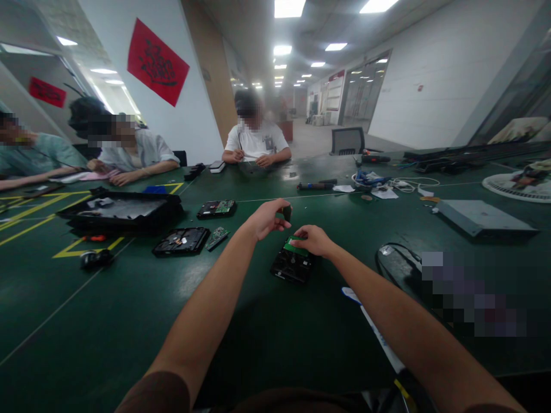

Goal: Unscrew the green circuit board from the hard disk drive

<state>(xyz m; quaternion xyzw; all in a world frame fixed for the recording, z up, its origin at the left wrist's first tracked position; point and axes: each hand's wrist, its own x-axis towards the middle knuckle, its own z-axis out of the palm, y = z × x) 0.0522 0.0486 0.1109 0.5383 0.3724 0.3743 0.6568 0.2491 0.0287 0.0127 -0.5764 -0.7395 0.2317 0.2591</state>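
Observation:
A black hard drive [291, 268] lies on the green table in front of me, with a green circuit board [297, 245] at its far end. My right hand [317, 240] is closed at the board's right side, thumb and fingers pinching its edge. Just beyond the drive, my left hand [271, 219] hangs above the table with curled fingers. Something small and dark shows at its fingertips, too unclear to name. To the left are another opened drive [183, 241], a loose circuit board [217, 237] and a further drive with a green board [216, 208].
A black tray-like casing [123, 207] stands at the left, near a small black object [95, 259]. At the right are a grey metal box [484, 217], cables [398, 248] and a white fan-like grille [519, 186]. Several people sit across the table.

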